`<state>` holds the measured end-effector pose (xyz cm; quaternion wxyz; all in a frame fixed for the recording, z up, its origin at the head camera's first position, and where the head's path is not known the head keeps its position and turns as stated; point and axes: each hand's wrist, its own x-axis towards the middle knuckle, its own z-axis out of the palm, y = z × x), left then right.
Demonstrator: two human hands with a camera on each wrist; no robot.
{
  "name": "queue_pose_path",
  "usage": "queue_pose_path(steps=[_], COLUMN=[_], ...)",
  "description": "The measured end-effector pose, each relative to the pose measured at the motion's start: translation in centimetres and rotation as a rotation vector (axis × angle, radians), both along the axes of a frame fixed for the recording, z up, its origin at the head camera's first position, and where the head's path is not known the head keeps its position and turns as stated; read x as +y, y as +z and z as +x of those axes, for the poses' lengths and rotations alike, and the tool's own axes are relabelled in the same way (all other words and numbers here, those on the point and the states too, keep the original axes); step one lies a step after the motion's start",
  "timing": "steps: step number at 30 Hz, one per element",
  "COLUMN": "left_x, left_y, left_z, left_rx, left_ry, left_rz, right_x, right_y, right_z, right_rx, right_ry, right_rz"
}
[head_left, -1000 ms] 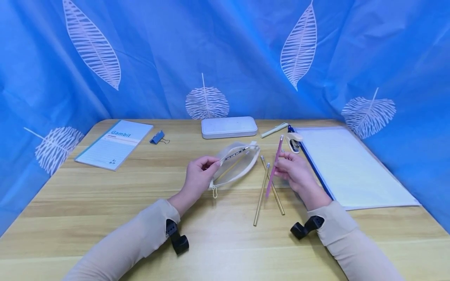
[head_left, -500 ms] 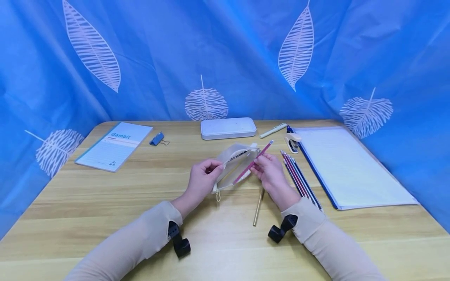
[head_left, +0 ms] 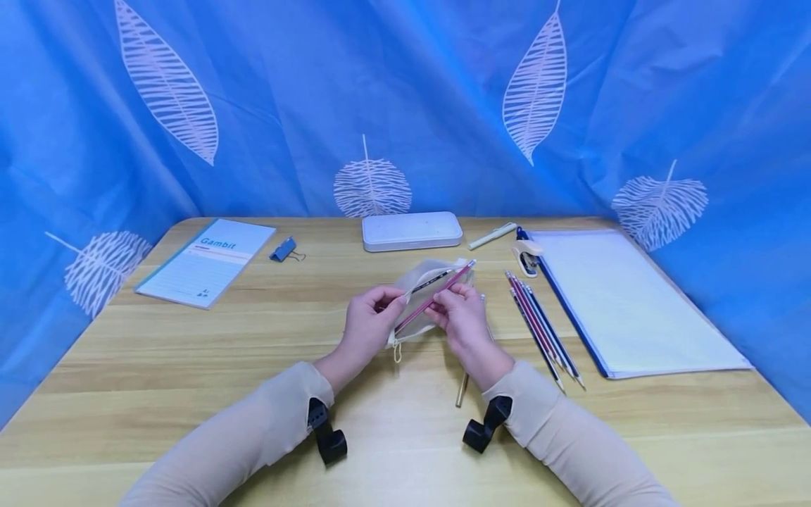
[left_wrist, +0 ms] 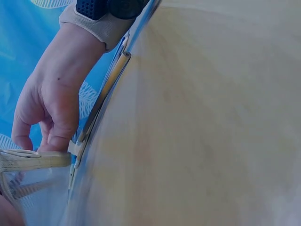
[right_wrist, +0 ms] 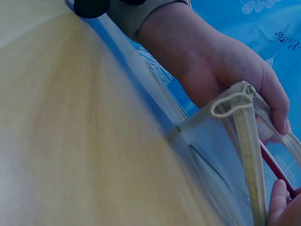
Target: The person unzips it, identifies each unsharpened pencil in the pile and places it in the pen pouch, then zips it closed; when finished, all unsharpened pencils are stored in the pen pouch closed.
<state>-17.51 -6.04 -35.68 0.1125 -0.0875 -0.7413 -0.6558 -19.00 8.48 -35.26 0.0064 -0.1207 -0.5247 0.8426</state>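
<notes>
My left hand (head_left: 370,320) pinches the rim of a pale mesh zip pouch (head_left: 423,270), whose mouth gapes; its zip loop (right_wrist: 233,104) hangs at the near end. In the pouch opening, my right hand (head_left: 465,320) holds a pink pencil (head_left: 451,280) by thumb and fingers. The pencil slants, its lower end inside the pouch and its eraser end above the far rim. A dark pencil (head_left: 429,282) lies along the pouch's inner back wall. Beneath my right hand, a gold pencil (head_left: 462,391) is mostly hidden.
Right of my right hand lies a bundle of several striped pencils (head_left: 541,327). Beyond are a blue-edged document folder (head_left: 640,303), a stapler (head_left: 527,255), a pale pen (head_left: 493,235) and a white case (head_left: 412,231). A blue binder clip (head_left: 283,248) and notebook (head_left: 205,260) lie left.
My right hand has carried the pink pencil leftward from above the gold pencils into the pouch's mouth. The bundle of pencils at right has come into view. My left hand has hardly moved.
</notes>
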Motion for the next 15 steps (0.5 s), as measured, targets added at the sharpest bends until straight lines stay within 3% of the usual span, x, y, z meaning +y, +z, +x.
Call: queue_pose_path(steps=[6, 15], left_x=[0.31, 0.83], left_y=[-0.11, 0.1], left_z=[-0.07, -0.11], left_rx=[0.022, -0.009], left_ry=[-0.004, -0.005], left_rz=[-0.013, -0.01], right_x=[-0.45, -0.63], right_y=[-0.47, -0.54], right_z=[0.29, 0.21], right_rx=[-0.027, -0.061], right_ry=[0.018, 0.051], right_rz=[0.004, -0.01])
